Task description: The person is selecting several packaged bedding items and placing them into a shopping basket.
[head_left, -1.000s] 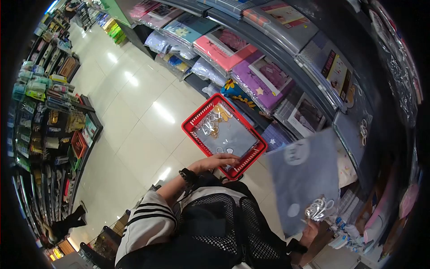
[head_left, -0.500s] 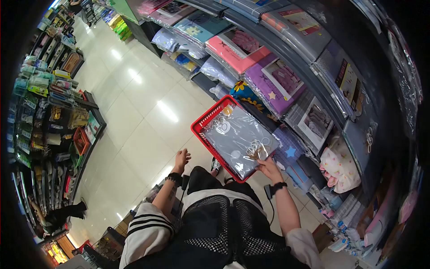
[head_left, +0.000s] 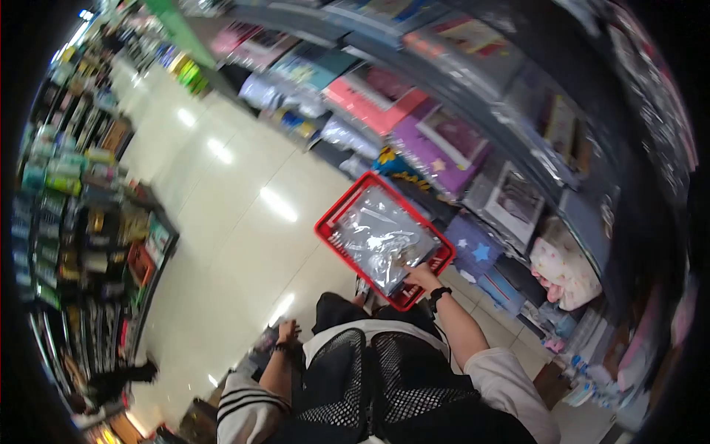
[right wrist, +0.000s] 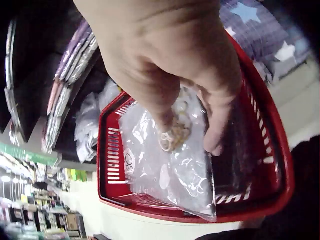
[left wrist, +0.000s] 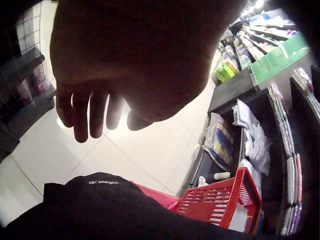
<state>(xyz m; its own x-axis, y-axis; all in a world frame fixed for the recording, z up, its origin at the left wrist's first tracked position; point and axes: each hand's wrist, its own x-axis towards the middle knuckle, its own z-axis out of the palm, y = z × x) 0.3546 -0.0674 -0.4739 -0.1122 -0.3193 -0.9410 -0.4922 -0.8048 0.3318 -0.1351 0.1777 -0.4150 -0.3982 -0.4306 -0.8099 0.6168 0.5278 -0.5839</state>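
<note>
A grey package in clear plastic [head_left: 373,222] lies within the red basket [head_left: 346,262], which stands by the shelves. My right hand [head_left: 424,277] pinches the package's near edge. In the right wrist view that hand [right wrist: 175,60] has its thumb and fingers around the edge of the package [right wrist: 145,150], beside pale rings [right wrist: 174,134] under the plastic; the basket wall [right wrist: 111,155] surrounds it. My left hand [head_left: 288,333] hangs away from the basket, holding nothing; in the left wrist view its fingers hang loose below the dark palm [left wrist: 135,65].
Shelves with packaged textiles, including a purple pack [head_left: 436,152] and a star-patterned cloth [head_left: 479,248], run along the right. Pale floor tiles [head_left: 244,192] separate them from a goods rack [head_left: 96,222] at left. A dark-clothed person [head_left: 122,381] is at lower left.
My right hand has brought the grey package from the right of the basket over it and down into it. My left hand has let go of the basket and drawn back.
</note>
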